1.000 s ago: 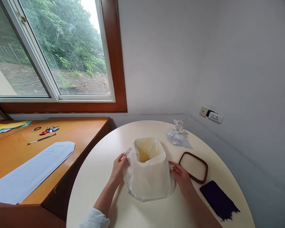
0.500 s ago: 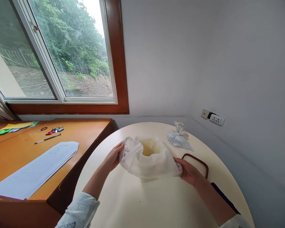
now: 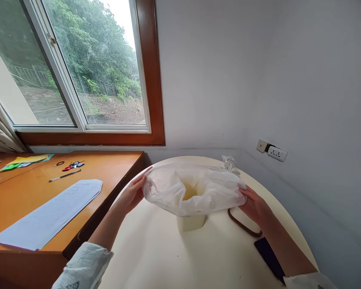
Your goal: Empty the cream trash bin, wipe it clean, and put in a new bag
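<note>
A thin, see-through white plastic bag is spread wide between my hands, its middle sunk into a cream-coloured bin. The bin stands on the round table, and only its lower front and part of its inside show. My left hand pinches the bag's left edge. At the opposite edge, my right hand grips the plastic with fingers closed. Beneath my right hand lies a brown loop-shaped handle. Close to my right forearm is a dark flat object, partly covered by the arm.
Behind the bag stands a knotted white bag, mostly hidden. The round cream table meets the wall, which has a socket. On the wooden desk at left lie paper sheets, a pen and scissors.
Both hands have moved apart and slightly upward, stretching the bag wider. More of the bin's front shows below it, and the knotted bag behind is now largely covered.
</note>
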The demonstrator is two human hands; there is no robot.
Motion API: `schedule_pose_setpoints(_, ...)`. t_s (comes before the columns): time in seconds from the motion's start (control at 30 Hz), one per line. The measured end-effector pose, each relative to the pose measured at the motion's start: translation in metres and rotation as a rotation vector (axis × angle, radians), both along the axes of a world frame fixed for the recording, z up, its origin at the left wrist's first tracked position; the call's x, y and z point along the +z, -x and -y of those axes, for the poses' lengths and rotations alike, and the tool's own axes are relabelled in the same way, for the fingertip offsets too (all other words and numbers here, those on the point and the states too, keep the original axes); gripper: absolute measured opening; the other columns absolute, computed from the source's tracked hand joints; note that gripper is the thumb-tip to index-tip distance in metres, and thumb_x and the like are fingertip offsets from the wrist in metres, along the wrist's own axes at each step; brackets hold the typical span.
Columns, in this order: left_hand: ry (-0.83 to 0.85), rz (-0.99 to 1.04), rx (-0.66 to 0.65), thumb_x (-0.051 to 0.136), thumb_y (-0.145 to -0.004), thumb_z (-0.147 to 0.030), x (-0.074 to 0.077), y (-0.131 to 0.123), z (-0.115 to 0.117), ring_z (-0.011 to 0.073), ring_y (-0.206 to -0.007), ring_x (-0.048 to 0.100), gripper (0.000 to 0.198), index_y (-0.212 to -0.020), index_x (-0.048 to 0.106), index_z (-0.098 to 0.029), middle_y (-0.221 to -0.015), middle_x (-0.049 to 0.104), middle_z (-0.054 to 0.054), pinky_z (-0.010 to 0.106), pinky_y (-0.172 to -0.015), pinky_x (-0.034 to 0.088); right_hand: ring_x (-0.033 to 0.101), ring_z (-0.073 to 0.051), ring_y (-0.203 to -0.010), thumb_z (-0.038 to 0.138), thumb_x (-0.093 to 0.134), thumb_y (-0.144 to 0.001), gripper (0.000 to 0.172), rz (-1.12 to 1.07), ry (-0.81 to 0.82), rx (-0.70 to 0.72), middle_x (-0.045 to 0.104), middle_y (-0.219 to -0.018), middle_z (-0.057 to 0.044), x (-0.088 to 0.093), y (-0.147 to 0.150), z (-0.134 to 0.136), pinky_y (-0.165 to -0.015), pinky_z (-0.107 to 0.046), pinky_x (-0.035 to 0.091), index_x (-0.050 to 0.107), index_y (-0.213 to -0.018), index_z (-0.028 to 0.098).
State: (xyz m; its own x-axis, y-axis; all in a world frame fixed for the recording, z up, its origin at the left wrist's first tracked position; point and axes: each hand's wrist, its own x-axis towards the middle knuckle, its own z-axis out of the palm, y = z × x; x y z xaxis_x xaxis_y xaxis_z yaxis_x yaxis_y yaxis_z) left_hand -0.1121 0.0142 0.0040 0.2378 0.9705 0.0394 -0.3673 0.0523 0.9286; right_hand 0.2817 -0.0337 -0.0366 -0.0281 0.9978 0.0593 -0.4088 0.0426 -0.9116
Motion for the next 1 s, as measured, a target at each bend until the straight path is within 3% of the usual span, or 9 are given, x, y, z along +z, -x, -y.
schedule_pose_setpoints(0.13, 0.054, -0.084, -0.070, 0.063, -0.077, -0.028, 0.004, 0.015, 0.012, 0.0155, -0.074, 0.060, 0.047, -0.123, 0.053, -0.022, -0.091, 0.066, 0.006, 0.023, -0.064, 0.048, 0.059, -0.024, -0.095, 0.035, 0.060, -0.070, 0.033, 0.057, -0.023, 0.026, 0.063, -0.108, -0.006, -0.006, -0.019, 0.011, -0.072, -0.033, 0.048, 0.059, -0.101, 0.024)
schedule_pose_setpoints(0.23, 0.073, -0.165, -0.084, 0.064, -0.077, -0.028, 0.008, 0.014, 0.023, 0.0131, -0.068, 0.059, 0.050, -0.125, 0.050, -0.023, -0.081, 0.065, 0.004, 0.020, -0.058, 0.046, 0.060, -0.024, -0.089, 0.041, 0.062, -0.065, 0.039, 0.100, -0.008, 0.064, 0.064, -0.105, -0.008, -0.012, -0.030, 0.020, -0.068, -0.034, 0.047, 0.059, -0.101, 0.026)
schedule_pose_setpoints(0.33, 0.136, -0.245, -0.133, 0.064, -0.076, -0.033, 0.003, -0.004, 0.034, 0.0134, -0.068, 0.060, 0.052, -0.125, 0.049, -0.023, -0.076, 0.065, 0.002, 0.020, -0.057, 0.045, 0.062, -0.024, -0.083, 0.042, 0.067, -0.060, 0.044, 0.133, 0.088, 0.095, 0.066, -0.100, -0.008, -0.018, -0.026, 0.024, -0.065, -0.034, 0.048, 0.059, -0.099, 0.024)
schedule_pose_setpoints(0.43, 0.245, -0.308, -0.207, 0.066, -0.074, -0.039, -0.009, -0.034, 0.044, 0.0196, -0.078, 0.063, 0.053, -0.120, 0.052, -0.017, -0.088, 0.067, 0.007, 0.027, -0.067, 0.049, 0.062, -0.024, -0.085, 0.039, 0.069, -0.062, 0.043, 0.173, 0.181, 0.136, 0.066, -0.101, -0.009, -0.021, -0.004, 0.024, -0.070, -0.034, 0.048, 0.058, -0.099, 0.022)
schedule_pose_setpoints(0.57, 0.226, -0.225, -0.245, 0.067, -0.072, -0.041, -0.018, -0.070, 0.051, 0.0232, -0.093, 0.061, 0.059, -0.123, 0.046, -0.020, -0.107, 0.064, 0.010, 0.033, -0.081, 0.047, 0.063, -0.023, -0.086, 0.037, 0.068, -0.066, 0.040, 0.203, 0.283, 0.135, 0.066, -0.102, -0.007, -0.017, 0.029, 0.023, -0.070, -0.032, 0.049, 0.057, -0.102, 0.023)
schedule_pose_setpoints(0.7, 0.180, -0.191, -0.171, 0.069, -0.070, -0.042, -0.018, -0.096, 0.042, 0.0226, -0.093, 0.061, 0.066, -0.126, 0.041, -0.020, -0.109, 0.062, 0.011, 0.032, -0.080, 0.047, 0.063, -0.024, -0.090, 0.035, 0.067, -0.066, 0.042, 0.109, 0.279, 0.084, 0.067, -0.101, -0.004, -0.008, 0.043, 0.019, -0.071, -0.031, 0.049, 0.056, -0.106, 0.025)
schedule_pose_setpoints(0.87, 0.116, -0.209, -0.070, 0.069, -0.068, -0.042, -0.025, -0.127, 0.010, 0.0179, -0.082, 0.061, 0.066, -0.122, 0.041, -0.017, -0.102, 0.062, 0.010, 0.024, -0.067, 0.047, 0.063, -0.024, -0.086, 0.036, 0.068, -0.064, 0.044, 0.025, 0.224, -0.056, 0.069, -0.091, -0.005, -0.004, 0.041, -0.003, -0.066, -0.030, 0.049, 0.058, -0.104, 0.022)
schedule_pose_setpoints(1.0, 0.099, -0.254, -0.001, 0.067, -0.071, -0.042, -0.022, -0.131, -0.010, 0.0121, -0.068, 0.057, 0.065, -0.124, 0.036, -0.019, -0.094, 0.059, 0.006, 0.020, -0.054, 0.043, 0.064, -0.021, -0.076, 0.035, 0.070, -0.062, 0.038, 0.073, 0.209, -0.119, 0.069, -0.084, -0.004, 0.001, 0.027, -0.017, -0.060, -0.028, 0.048, 0.062, -0.096, 0.021)
